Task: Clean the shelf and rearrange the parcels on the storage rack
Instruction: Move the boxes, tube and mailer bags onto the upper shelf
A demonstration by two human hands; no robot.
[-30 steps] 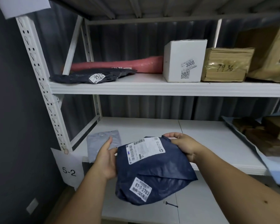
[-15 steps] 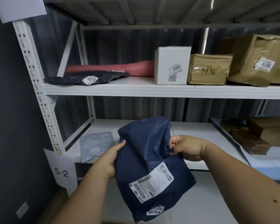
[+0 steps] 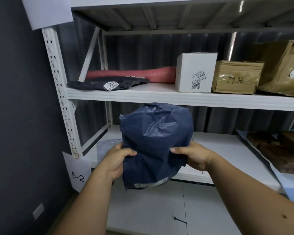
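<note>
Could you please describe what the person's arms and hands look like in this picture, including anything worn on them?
Both forearms are bare as far as the frame shows: no sleeves, gloves, watch or bracelets. The left hand and right hand show no rings on the visible fingers, and the nails look short. The right forearm carries a small dark mole near the picture's edge. No markings show elsewhere.

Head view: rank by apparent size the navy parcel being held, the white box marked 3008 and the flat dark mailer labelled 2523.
1. Navy parcel, though it is nearest the camera, which inflates it.
2. and 3. White box and dark mailer look comparable; the mailer lies flat and foreshortened, so no firm order.
</note>
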